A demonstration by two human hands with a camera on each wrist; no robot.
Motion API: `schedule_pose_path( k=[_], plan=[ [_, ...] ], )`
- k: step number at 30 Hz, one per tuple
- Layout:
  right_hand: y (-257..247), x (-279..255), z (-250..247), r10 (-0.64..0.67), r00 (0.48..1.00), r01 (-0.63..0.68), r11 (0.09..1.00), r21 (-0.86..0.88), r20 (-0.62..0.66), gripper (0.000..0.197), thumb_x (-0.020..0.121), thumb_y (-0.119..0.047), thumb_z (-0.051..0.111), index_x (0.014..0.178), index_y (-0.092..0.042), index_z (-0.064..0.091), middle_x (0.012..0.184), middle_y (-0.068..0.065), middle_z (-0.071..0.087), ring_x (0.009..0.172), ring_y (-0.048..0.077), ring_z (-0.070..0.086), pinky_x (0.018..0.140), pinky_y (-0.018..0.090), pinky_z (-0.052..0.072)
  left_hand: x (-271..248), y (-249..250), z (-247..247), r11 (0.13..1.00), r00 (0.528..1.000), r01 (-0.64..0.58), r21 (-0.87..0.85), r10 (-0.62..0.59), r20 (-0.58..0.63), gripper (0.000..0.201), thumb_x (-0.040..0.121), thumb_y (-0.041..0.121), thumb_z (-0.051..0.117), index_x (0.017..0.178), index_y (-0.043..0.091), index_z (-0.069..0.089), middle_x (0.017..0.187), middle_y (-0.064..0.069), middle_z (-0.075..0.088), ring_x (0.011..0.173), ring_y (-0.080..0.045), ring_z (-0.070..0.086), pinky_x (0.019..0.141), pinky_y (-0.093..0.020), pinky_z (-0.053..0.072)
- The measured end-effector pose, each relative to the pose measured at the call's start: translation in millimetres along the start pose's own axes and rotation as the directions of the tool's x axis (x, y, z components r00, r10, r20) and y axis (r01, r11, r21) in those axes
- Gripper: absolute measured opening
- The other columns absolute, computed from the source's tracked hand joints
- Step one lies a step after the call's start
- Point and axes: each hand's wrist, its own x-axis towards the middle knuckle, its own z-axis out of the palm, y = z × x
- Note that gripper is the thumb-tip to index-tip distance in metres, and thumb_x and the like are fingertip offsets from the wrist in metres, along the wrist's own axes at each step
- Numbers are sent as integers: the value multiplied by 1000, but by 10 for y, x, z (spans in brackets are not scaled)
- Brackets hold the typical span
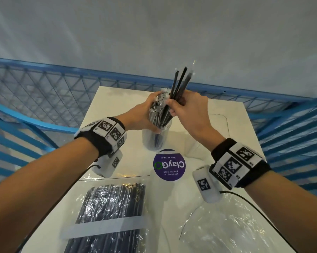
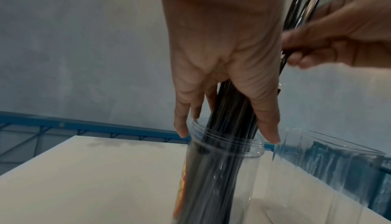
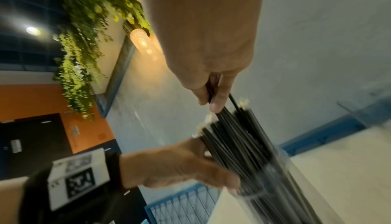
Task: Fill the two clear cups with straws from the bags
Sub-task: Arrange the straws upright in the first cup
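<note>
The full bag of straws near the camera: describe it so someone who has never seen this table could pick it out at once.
Start at the white table and find the round purple sticker at its middle. The full bag of straws lies flat at the near left, below and left of that sticker. Unlike the crumpled, emptied clear bag at the near right, it is packed with black straws and crossed by a white band.

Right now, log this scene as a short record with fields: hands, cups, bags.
left hand: grips the straw bundle standing in the clear cup
right hand: pinches a few straws raised above the bundle
second cup: beside the first, contents unclear
full bag: near left on the table
other bag: near right, looks emptied
</note>
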Motion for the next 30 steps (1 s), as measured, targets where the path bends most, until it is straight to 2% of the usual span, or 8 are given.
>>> schedule_pose_path(
  k=[6,9,11,14,17,21,26,30],
  plan=[
    [252,-50,307,157,981,-140,980,-142,118,16,86,-17,66,94,-4,72,78,6,71,67,14,64,57,6,45,18,-105,-32,1000,995,20,-10,-21,-95,92,75,25,78,145,28,20,130,-4,56,114,-25,57,100,-44,46],
    [295,-73,375,244,950,-211,961,-179,194,23,85,-18,69,102,-2,71,92,14,73,82,23,69,73,21,54,2,-142,-45,999,994,16,-45,-21,-108,89,75,25,78,145,24,23,132,-5,55,115,-24,56,101,-39,46],
    [256,-66,329,256,941,-212,956,-204,223,31,82,-20,72,108,-5,69,100,11,72,91,22,68,72,16,47,-13,-150,-63,998,994,8,-63,-14,-107,92,74,20,80,146,23,22,135,-6,52,118,-23,54,100,-35,45],
    [125,-43,158,220,940,-139,945,-297,261,37,79,-19,75,112,-7,64,104,7,71,86,16,66,60,10,42,-51,-144,-140,991,993,18,-130,-33,-111,99,72,20,81,147,26,18,132,-3,48,118,-16,48,98,-28,42],
    [-22,-50,-62,133,980,-96,967,-235,147,29,83,-18,72,104,-11,52,87,8,68,67,18,66,52,15,49,-124,-97,-221,988,990,-2,-158,-20,-137,92,75,30,79,147,31,20,129,3,45,122,-11,43,104,-28,39],
    [-85,30,-221,-42,998,51,962,-268,40,31,83,-16,69,107,-13,50,90,-1,50,74,21,57,63,31,50,-188,52,-269,991,973,-134,-23,127,-194,62,85,26,69,140,29,40,130,8,51,115,-6,49,92,-19,42],
    [65,-3,-16,11,961,74,953,-293,277,11,88,-5,61,96,-9,67,96,6,67,83,16,61,65,4,40,-152,101,-214,989,968,-136,61,146,-203,51,84,17,69,132,24,52,128,2,58,108,-11,56,90,-22,48],
    [54,-6,-119,-5,999,14,972,-234,39,20,85,5,53,97,-7,63,95,5,65,80,12,55,62,3,39,-177,82,-290,992,967,-118,-41,105,-233,46,89,40,60,131,25,53,120,6,60,99,-6,61,76,-14,47]
  ],
)
